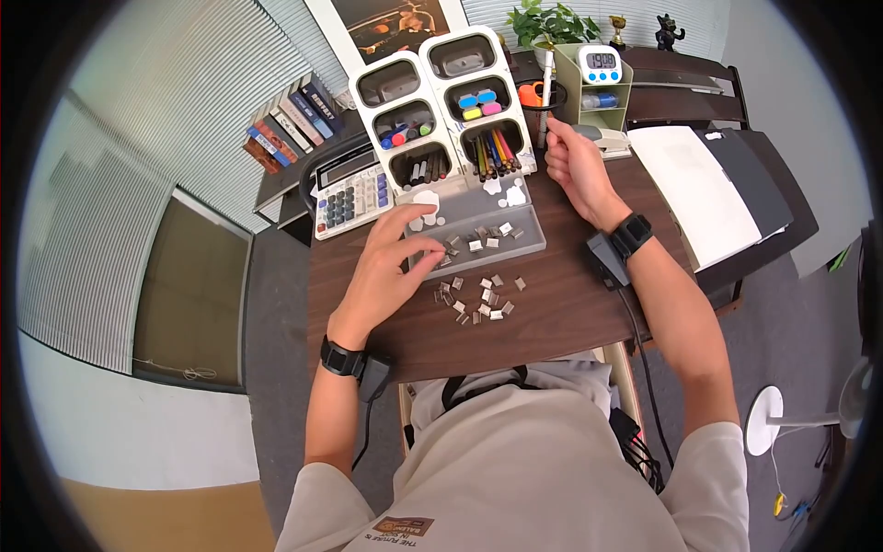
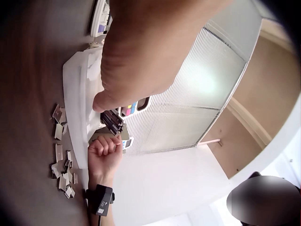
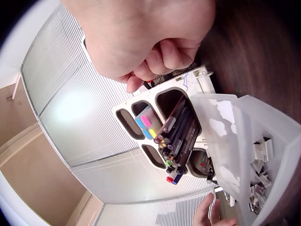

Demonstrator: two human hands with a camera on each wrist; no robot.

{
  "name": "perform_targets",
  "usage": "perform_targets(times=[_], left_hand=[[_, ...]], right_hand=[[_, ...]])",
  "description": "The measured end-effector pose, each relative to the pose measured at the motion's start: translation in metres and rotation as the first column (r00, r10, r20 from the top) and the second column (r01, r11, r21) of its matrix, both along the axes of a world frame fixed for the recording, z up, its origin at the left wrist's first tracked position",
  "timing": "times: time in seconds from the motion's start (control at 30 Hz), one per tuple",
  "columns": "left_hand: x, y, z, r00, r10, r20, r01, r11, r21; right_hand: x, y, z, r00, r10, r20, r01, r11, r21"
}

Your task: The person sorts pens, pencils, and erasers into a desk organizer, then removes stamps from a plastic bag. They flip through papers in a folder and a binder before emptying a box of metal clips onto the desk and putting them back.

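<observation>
My left hand (image 1: 379, 274) hangs over the left end of a grey translucent tray (image 1: 538, 241), its fingers bent and the thumb and index tips close together beside small metal clips (image 1: 475, 246). Whether a clip is between them is hidden. More loose clips (image 1: 486, 296) lie on the table in front of the tray. At the black mesh cup, my right hand (image 1: 581, 175) has its fingers curled, with thumb and index tips pinching a slim white-and-black pen (image 1: 548, 69) that stands upright. In the right wrist view the curled fingers (image 3: 162, 61) show, but the pen does not.
Behind the tray stands a white organizer (image 1: 432, 92) with pens, pencils and highlighters. A calculator (image 1: 354, 202) lies to its left. On the right are a stapler (image 1: 602, 138), a green holder with a timer (image 1: 602, 63) and white paper (image 1: 667, 189). Cables run from both wrist cameras.
</observation>
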State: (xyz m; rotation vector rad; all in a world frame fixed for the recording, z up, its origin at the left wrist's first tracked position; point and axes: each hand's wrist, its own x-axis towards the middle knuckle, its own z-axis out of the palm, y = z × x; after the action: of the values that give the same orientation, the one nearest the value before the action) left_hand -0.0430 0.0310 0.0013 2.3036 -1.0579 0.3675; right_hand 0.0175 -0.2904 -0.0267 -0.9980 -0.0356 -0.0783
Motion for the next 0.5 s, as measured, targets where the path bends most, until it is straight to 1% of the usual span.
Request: perform_targets(times=[0.03, 0.07, 0.13, 0.17, 0.23, 0.27, 0.3, 0.37, 0.5], left_hand=[[-0.001, -0.001, 0.001, 0.999, -0.052, -0.007, 0.052, 0.999, -0.002], [-0.003, -0.003, 0.002, 0.999, -0.05, -0.007, 0.05, 0.999, -0.003], [-0.006, -0.008, 0.003, 0.986, -0.165, -0.007, 0.165, 0.986, 0.031], [-0.008, -0.011, 0.002, 0.986, -0.166, -0.009, 0.166, 0.986, 0.033], [-0.012, -0.017, 0.0, 0.97, -0.24, -0.03, 0.241, 0.969, 0.057], [-0.012, -0.019, 0.0, 0.964, -0.265, -0.024, 0.266, 0.959, 0.1], [-0.013, -0.021, -0.001, 0.964, -0.266, -0.024, 0.267, 0.959, 0.101], [-0.016, -0.024, -0.001, 0.948, -0.313, -0.055, 0.318, 0.942, 0.108], [-0.015, -0.025, -0.002, 0.939, -0.34, -0.054, 0.344, 0.931, 0.118]], right_hand=[[0.0, 0.0, 0.0, 1.0, -0.006, -0.01, 0.006, 1.0, 0.006], [0.0, 0.0, 0.0, 1.0, -0.004, -0.01, 0.004, 1.0, 0.004], [-0.001, 0.0, 0.0, 1.0, -0.006, -0.003, 0.006, 1.0, 0.007], [-0.001, 0.0, 0.0, 1.0, -0.007, -0.004, 0.007, 1.0, 0.009], [0.0, -0.001, 0.0, 1.0, 0.003, 0.004, -0.003, 1.0, -0.002], [0.0, -0.001, 0.0, 1.0, 0.002, 0.004, -0.002, 1.0, -0.001], [0.001, -0.001, 0.0, 1.0, -0.001, 0.006, 0.001, 1.0, -0.001], [0.0, 0.0, -0.001, 1.0, -0.003, 0.008, 0.003, 1.0, -0.002], [0.001, -0.001, -0.001, 1.0, 0.004, 0.0, -0.004, 1.0, 0.0]])
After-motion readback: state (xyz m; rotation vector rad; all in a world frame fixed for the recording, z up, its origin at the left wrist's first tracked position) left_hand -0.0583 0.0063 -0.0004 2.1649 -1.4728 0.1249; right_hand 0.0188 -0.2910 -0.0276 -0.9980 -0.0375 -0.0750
